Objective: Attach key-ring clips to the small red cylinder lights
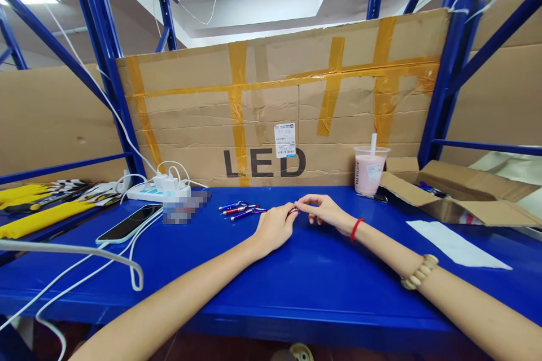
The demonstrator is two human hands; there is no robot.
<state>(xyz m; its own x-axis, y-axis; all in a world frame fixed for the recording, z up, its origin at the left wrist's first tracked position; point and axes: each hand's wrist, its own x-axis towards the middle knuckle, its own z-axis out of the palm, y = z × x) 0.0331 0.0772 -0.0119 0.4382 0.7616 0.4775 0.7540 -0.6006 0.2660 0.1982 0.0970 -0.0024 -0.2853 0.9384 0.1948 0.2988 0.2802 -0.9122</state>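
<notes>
A small red tube [293, 210] is held near the middle of the shelf [322, 287], somewhat nearer its back edge than its front edge. The grip of the left hand [273, 230] is closed around the tube, so that only a shiny end is left showing. The bent fingers of the right hand [325, 213] are brought to that end; whether it is pinched between them cannot be told. Just left of the left hand, a blue tube [231, 206], a second red tube [235, 210] and a purple tube [242, 215] are laid close together. Toward the left edge of the shelf, a phone [129, 224] is placed face up, with a power strip [141, 192] set behind it near the back edge. A cup [369, 174] with a straw is stood upright near the back edge, right of the right hand. An open box [455, 211] is set at the back right corner, and a sheet of paper [459, 245] is laid flat in front of it. Behind the back edge, taped cardboard [195, 130] is stood, marked "LED".
</notes>
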